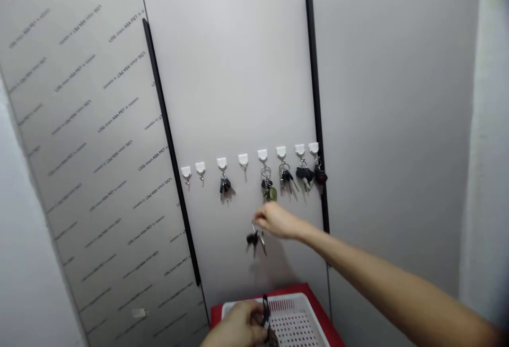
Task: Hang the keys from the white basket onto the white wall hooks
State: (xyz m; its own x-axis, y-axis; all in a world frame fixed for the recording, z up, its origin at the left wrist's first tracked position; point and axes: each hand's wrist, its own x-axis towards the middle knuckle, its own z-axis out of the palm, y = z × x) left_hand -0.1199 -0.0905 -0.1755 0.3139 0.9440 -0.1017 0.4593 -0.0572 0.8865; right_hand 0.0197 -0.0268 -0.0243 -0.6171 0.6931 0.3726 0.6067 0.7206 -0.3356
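My right hand (276,220) is raised in front of the white wall panel, fingers pinched on the ring of a bunch of keys (254,240) that hangs below it. It is just under the row of white hooks (243,159), nearest the bare hook and the one with a green-tagged key bunch (268,189). My left hand (240,326) is low at the bottom edge, closed on a dark key item (265,310) over the white perforated basket (296,318).
Key bunches hang on the third hook (226,188) and on the right-hand hooks (304,173). The two leftmost hooks (193,170) are bare. The basket stands on a red surface (318,304). Black vertical strips (316,108) border the panel.
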